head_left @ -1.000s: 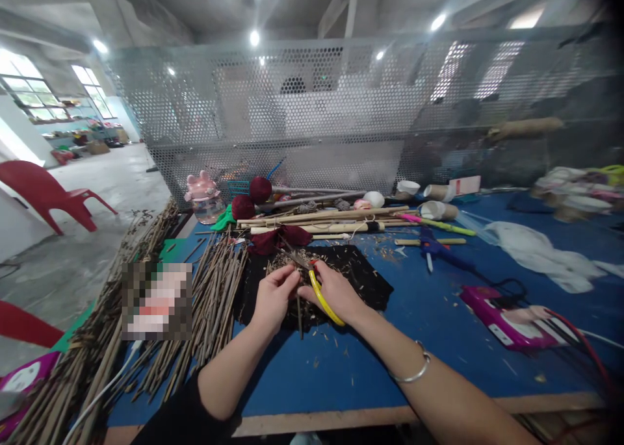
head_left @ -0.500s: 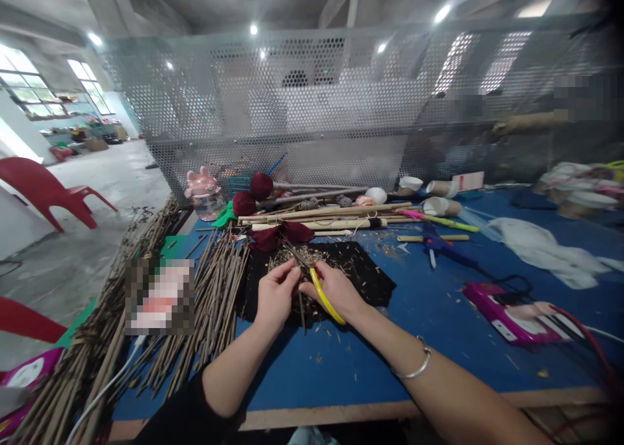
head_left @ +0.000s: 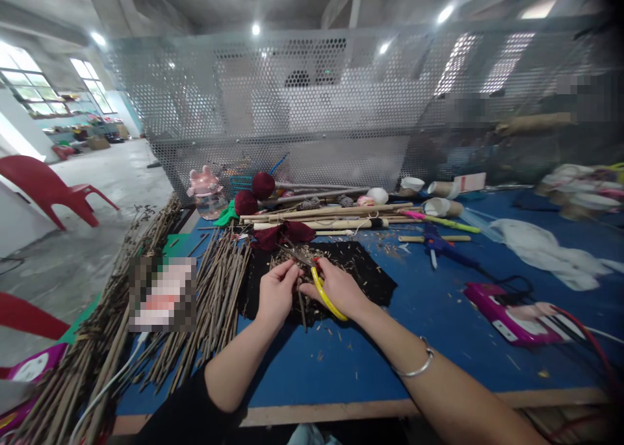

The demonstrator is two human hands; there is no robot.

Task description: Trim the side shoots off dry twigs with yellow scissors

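Centre frame, the left hand pinches a stick, thumb and fingertips nearly together; just right of it, the right hand curls its fingers around yellow-handled scissors.

Holds the left forearm and right forearm forward, angled inward; pinches with the left grip, palm inward, curls the right grip closed just beside it.

Your blue-topped table carries thin brown twigs left, flat black cloth centre, magenta plastic power strip right.
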